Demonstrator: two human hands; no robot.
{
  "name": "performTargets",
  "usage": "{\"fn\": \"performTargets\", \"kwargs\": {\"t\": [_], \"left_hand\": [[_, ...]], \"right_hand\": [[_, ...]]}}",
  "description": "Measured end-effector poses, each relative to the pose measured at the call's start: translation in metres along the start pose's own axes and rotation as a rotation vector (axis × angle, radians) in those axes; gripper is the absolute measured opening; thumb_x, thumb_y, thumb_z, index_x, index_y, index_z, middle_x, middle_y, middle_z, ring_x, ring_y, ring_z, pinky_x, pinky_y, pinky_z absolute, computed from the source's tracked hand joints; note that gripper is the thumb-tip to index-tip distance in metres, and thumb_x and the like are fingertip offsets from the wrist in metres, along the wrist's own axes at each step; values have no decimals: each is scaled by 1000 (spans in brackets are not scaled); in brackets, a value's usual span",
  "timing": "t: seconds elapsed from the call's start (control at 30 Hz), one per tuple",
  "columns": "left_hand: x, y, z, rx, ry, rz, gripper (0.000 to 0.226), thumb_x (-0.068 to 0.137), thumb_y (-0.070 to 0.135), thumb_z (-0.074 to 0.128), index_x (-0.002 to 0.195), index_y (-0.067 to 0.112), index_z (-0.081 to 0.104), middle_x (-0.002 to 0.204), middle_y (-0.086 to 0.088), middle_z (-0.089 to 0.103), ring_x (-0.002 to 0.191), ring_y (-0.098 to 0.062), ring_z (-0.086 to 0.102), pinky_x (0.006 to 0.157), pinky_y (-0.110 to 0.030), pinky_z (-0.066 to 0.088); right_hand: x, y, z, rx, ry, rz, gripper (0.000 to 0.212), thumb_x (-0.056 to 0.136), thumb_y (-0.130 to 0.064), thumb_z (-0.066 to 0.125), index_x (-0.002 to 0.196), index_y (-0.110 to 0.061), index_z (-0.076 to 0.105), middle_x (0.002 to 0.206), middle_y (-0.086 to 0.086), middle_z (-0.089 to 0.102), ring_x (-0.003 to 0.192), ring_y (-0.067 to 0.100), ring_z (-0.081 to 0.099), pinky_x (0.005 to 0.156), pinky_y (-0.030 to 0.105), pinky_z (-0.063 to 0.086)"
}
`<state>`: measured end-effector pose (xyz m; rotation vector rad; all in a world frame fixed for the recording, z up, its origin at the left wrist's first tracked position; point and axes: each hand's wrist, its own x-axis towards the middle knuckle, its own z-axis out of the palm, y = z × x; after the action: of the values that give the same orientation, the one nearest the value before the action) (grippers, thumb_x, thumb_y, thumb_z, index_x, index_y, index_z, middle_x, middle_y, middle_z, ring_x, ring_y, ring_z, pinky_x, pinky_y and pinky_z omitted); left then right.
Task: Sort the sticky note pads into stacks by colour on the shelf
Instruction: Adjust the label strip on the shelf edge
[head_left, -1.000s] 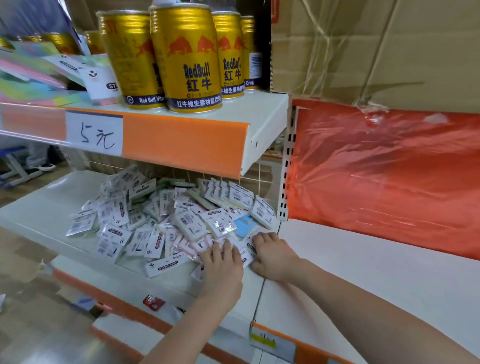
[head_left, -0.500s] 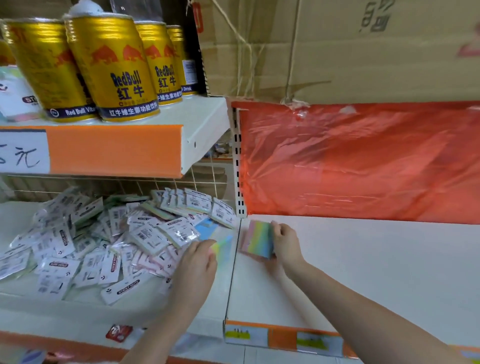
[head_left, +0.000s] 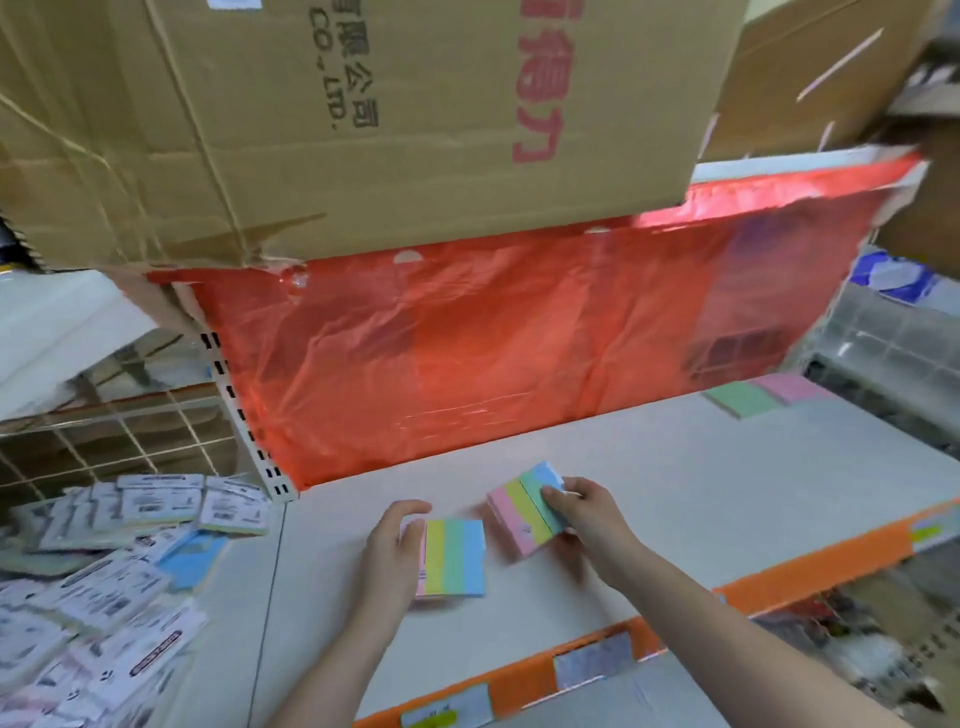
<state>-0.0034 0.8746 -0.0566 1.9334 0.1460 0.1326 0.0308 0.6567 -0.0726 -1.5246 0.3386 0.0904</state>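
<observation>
- My left hand (head_left: 390, 551) lies over the left edge of a striped sticky note pad with pink, yellow, green and blue bands (head_left: 453, 558); my grip is curled round that edge, and the pad lies flat on the white shelf (head_left: 675, 478).
- My right hand (head_left: 589, 514) has its grip clamped on a second pad striped pink, yellow, green and blue (head_left: 524, 512), thumb on the top face, the pad tilted with its near corner towards the shelf; I cannot tell whether it touches.
- The two striped pads are just beside each other, not touching.
- At the far right of the shelf a plain green pad (head_left: 740, 401) and a plain pink pad (head_left: 792, 387) lie side by side, well apart from my hands.
- On the neighbouring shelf section to my left is a loose heap of wrapped pads with white labels (head_left: 104, 571), one blue pad (head_left: 192, 556) showing among them.
- A red plastic sheet (head_left: 493, 338) hangs behind the shelf, and a brown cardboard box (head_left: 337, 114) sits above it.
</observation>
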Motion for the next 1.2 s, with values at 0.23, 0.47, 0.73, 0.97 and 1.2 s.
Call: {"fn": "performTargets", "kwargs": {"t": [0.23, 0.47, 0.73, 0.97, 1.2], "left_hand": [[4, 36, 113, -53, -172, -35, 20, 91, -5, 51, 99, 9, 62, 97, -4, 62, 89, -19, 57, 65, -13, 43], [2, 62, 216, 6, -268, -90, 40, 83, -9, 61, 120, 7, 55, 112, -9, 57, 90, -20, 56, 68, -16, 49], [4, 87, 284, 406, -275, -32, 61, 90, 14, 61, 143, 4, 32, 138, -17, 38, 130, -26, 36, 102, -22, 27], [4, 95, 289, 1005, -423, 132, 84, 83, 62, 53, 145, 12, 26, 157, -11, 13, 144, -27, 9, 113, -38, 19], [29, 89, 283, 963, -472, 386, 69, 80, 59, 59, 135, 23, 39, 136, 4, 44, 127, -15, 38, 98, -27, 33]], "right_hand": [[14, -5, -122, -138, 176, -42, 14, 90, -22, 61, 95, -9, 58, 82, 6, 61, 70, 17, 57, 57, 24, 43], [32, -11, -226, -301, 187, -36, 27, 88, -17, 62, 112, -10, 52, 105, 12, 62, 84, 22, 63, 76, 36, 53], [44, -20, -291, -631, 154, -129, 74, 83, -15, 70, 142, -6, 27, 128, 11, 49, 113, 25, 52, 90, 25, 40], [47, -8, -297, -1381, 87, -338, 50, 85, -37, 61, 129, -18, 46, 137, 5, 39, 122, 27, 40, 95, 35, 40], [64, -3, -293, -1310, -29, -536, 33, 95, -27, 47, 127, -19, 53, 128, -2, 51, 118, 20, 45, 92, 29, 43]]}}
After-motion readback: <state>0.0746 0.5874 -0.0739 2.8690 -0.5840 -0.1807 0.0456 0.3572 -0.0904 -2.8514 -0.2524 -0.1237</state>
